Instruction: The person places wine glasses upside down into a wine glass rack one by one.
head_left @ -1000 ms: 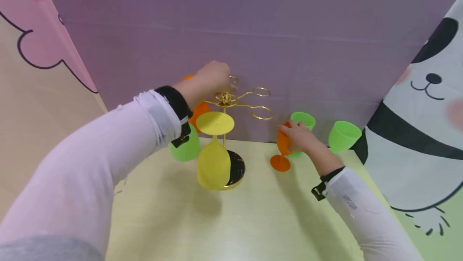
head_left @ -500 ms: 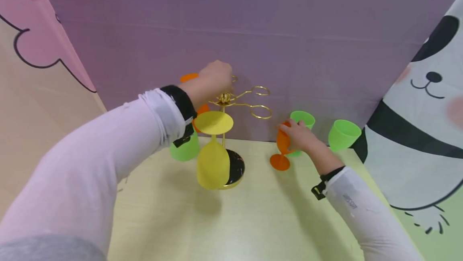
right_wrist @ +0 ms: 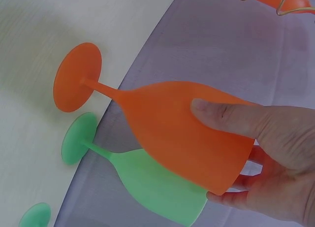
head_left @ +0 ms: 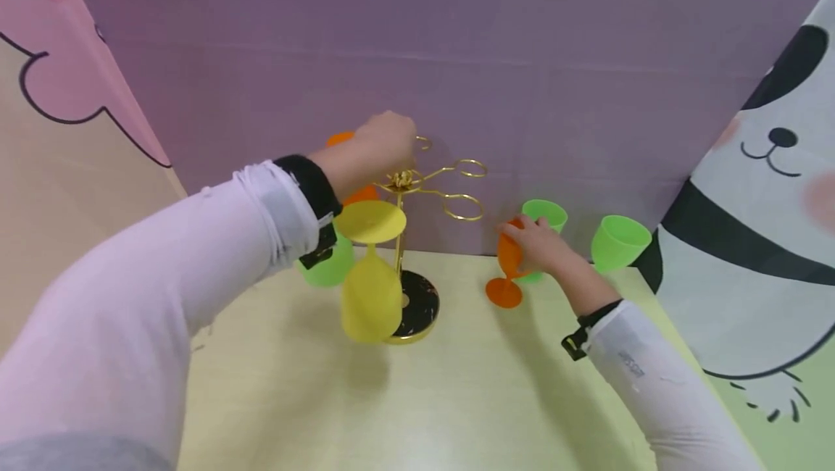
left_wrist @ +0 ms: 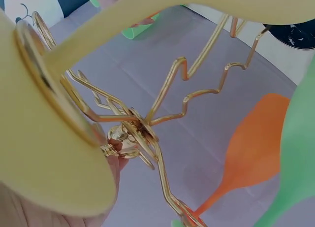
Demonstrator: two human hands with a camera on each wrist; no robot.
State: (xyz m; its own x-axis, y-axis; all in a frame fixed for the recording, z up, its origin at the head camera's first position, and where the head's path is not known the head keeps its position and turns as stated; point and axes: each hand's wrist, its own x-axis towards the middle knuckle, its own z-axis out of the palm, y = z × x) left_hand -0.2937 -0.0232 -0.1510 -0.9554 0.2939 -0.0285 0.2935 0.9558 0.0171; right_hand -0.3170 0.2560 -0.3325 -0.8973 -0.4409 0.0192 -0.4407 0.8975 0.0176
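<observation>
My left hand (head_left: 385, 141) is at the top of a gold goblet stand (head_left: 399, 232), whose pole tilts a little. In the left wrist view its fingers pinch the gold ornament (left_wrist: 120, 136) at the stand's crown. A yellow goblet (head_left: 372, 297) hangs upside down from a near arm. A green goblet (head_left: 329, 264) and orange goblets (left_wrist: 258, 143) hang on the left side, partly hidden by my forearm. To the right, my right hand (head_left: 541, 246) holds an upright orange goblet (right_wrist: 182, 123) by its bowl, thumb on the near side and fingers behind.
Behind the orange goblet stands a green goblet (right_wrist: 157, 187); another green goblet (head_left: 620, 243) stands at the table's right back corner. Gold loops (head_left: 463, 206) reach out to the stand's right. A purple backdrop (head_left: 457, 94) rises directly behind the pale table (head_left: 457, 398).
The stand's top and the hanging yellow goblet have shifted slightly left with my left hand, baring more of the black base. My right hand and its orange goblet have stayed put.
</observation>
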